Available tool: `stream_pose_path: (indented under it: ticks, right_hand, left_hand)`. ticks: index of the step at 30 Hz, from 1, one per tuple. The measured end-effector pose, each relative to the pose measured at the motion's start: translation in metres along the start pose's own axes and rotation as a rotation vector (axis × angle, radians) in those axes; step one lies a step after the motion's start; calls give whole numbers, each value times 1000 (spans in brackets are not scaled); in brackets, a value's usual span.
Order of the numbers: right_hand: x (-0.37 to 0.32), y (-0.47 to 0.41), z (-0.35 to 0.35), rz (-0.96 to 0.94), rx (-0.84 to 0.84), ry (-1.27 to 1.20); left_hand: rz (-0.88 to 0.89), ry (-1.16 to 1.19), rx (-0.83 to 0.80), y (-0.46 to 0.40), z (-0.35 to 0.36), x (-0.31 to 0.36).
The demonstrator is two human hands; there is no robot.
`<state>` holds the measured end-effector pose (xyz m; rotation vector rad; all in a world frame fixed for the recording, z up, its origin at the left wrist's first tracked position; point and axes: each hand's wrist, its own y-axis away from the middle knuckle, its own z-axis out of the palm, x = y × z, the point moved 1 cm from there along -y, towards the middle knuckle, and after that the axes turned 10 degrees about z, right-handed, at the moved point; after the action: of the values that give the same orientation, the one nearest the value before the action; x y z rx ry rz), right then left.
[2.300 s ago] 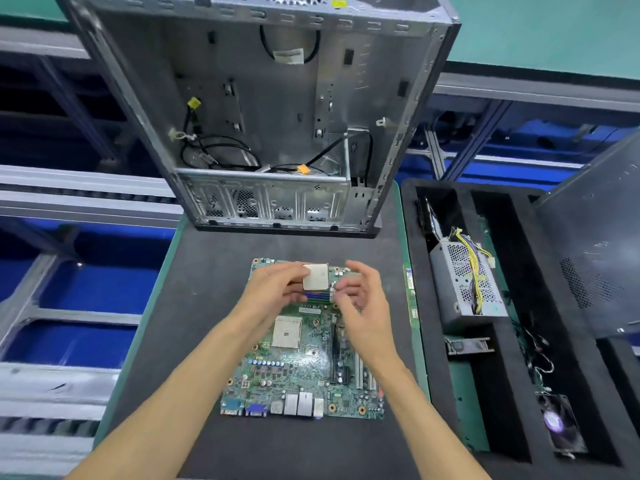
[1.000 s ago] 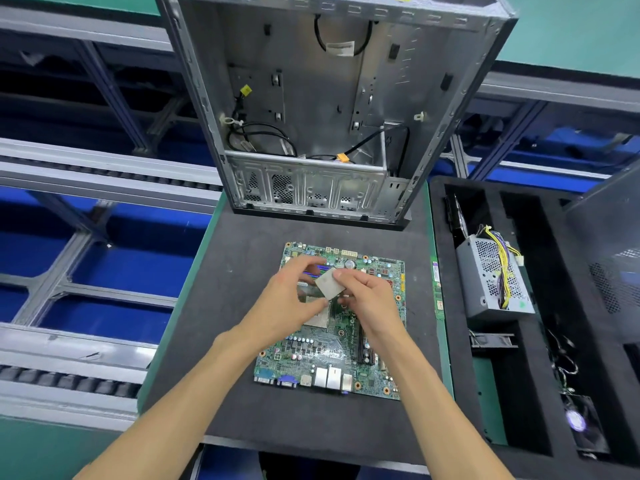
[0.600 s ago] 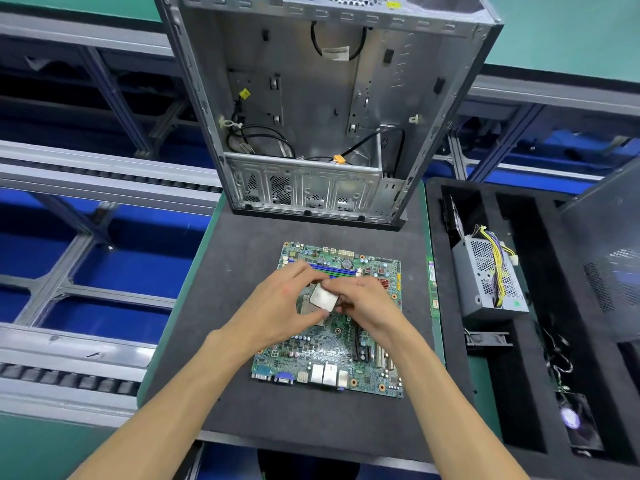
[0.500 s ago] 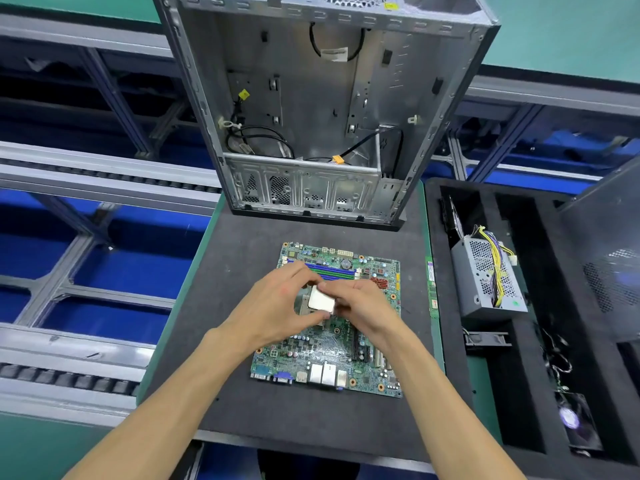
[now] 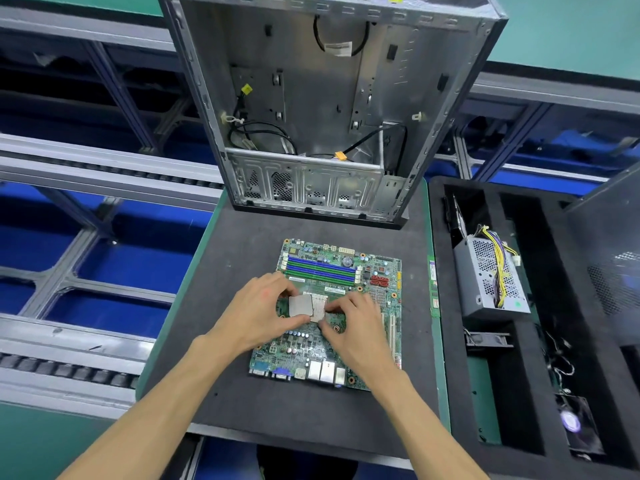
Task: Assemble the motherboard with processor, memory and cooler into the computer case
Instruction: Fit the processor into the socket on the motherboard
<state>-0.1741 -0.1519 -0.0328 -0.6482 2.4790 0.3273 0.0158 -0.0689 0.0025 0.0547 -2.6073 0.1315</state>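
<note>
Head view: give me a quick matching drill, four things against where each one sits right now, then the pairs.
Things:
1. processor
2. motherboard
3. computer case
4. power supply

Places:
A. in the black foam tray on the right
B. at the far end of the dark mat, open side showing
C. flat on the mat, nearer than the case
D. pinched in the left hand over the board's socket

Pairs: 1-D, 2-C, 3-B, 4-A

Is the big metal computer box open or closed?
Open. The computer case has no side panel, so its bare metal inside and loose black cables show.
</note>
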Motion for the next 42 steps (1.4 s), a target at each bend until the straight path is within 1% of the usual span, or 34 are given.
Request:
stream_pose_path:
  ticks: [4, 8, 10, 13, 18, 24, 27, 42]
  right_hand:
    - [-1, -2, -1, -5, -14, 88]
    - [-6, -4, -1, -9, 8, 106]
    - [-6, -7, -4, -11, 19, 80]
    - [-4, -19, -13, -69, 16, 40]
    - [3, -48, -25, -147, 127, -55]
    - [18, -55, -11, -166, 160, -197]
    - [21, -55, -5, -173, 196, -203]
    - [23, -59, -2, -169, 201, -216]
  left_hand:
    - [-4, -3, 9, -1, 4, -1]
    - [10, -13, -11, -4, 10, 1]
    - [15, -27, -37, -4, 13, 0]
    - [29, -35, -59, -4, 15, -4]
    - [81, -65, -75, -9, 18, -6]
    - [108, -57, -81, -15, 24, -7]
    - [109, -73, -83, -16, 27, -7]
    - [100, -4, -99, -18, 23, -8]
